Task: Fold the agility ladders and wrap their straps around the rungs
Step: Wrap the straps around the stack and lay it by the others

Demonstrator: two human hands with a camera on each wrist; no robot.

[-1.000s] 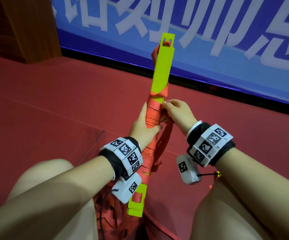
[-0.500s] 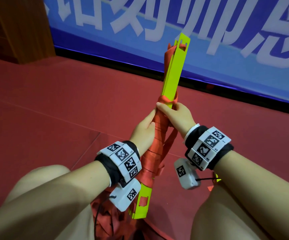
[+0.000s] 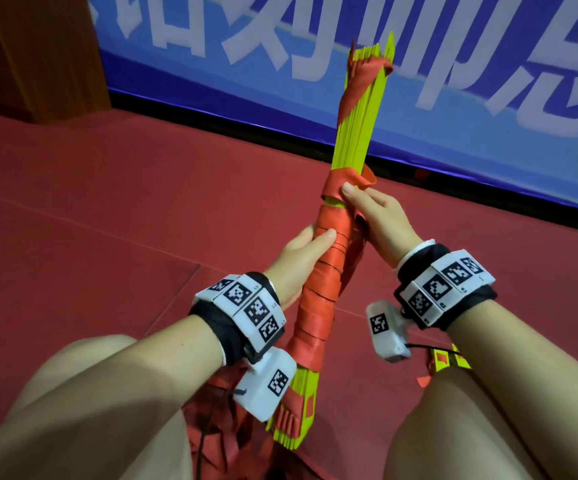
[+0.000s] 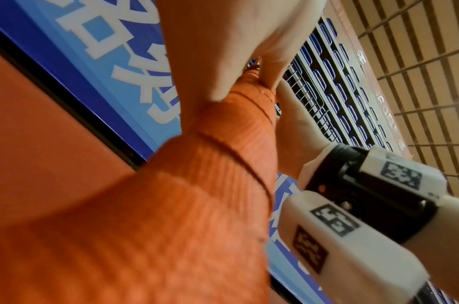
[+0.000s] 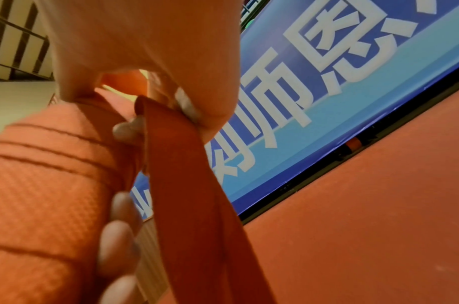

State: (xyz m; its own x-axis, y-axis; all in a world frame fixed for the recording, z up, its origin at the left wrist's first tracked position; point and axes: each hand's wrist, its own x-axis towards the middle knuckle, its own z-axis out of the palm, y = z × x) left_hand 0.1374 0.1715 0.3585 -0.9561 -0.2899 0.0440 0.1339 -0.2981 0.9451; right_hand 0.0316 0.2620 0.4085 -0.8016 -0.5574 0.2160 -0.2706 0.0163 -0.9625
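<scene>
Rungs [image 3: 353,133]: yellow-green stack, held near upright over the lap, top tipped toward 1 o'clock, bottom end [image 3: 294,424] fanned out between the knees. Lower and middle length bound in overlapping turns of red strap [image 3: 318,292]; upper length bare except one diagonal band running to a knot-like bunch at the tip.

Left hand [image 3: 298,258]: at 9 o'clock of the bundle, fingers curled round the wrapped part, thumb laid across the front turns. From the left wrist, the thumb tip [image 4: 218,90] presses on the wrap.

Right hand [image 3: 381,220]: at 3 o'clock, just above the left. Thumb pins the newest turn against the rungs at the top edge of the wrapping. From the right wrist, fingers [image 5: 212,115] pinch a loose strap tail [image 5: 197,195] that hangs down past the camera.

Hands close, not touching, both clamped on the bundle.

Floor [image 3: 107,209]: red mat. Blue banner [image 3: 488,81] with white characters at 12 o'clock. More red strap piled [image 3: 211,445] at 6 o'clock. A second bit of yellow ladder [image 3: 450,362] at 4 o'clock, by the right knee.
</scene>
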